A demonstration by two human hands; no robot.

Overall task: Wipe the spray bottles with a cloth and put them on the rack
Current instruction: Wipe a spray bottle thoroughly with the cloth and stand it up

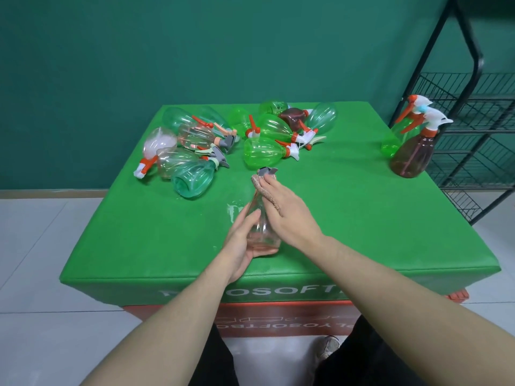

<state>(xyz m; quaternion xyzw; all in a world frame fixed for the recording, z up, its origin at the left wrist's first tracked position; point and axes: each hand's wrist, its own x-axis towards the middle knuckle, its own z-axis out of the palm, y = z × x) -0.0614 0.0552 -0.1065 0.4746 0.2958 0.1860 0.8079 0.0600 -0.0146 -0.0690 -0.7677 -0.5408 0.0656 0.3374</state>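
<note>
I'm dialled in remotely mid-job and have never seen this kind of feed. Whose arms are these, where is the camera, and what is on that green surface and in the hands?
There is no machine here: the bare arms belong to a person, and the single picture comes from a wide-angle camera worn on their head, looking forward and down.

The left hand grips the base of a clear pinkish plastic spray bottle lying with its grey nozzle pointing away. The right hand presses a brown textured cloth against the bottle's neck.

They work over a green padded table top. At its far side lies a heap of green, teal and pink spray bottles, all on their sides. At the right edge two bottles stand upright, one green and one brown. Beyond them is the black wire rack; no bottle shows on its shelves.
</note>
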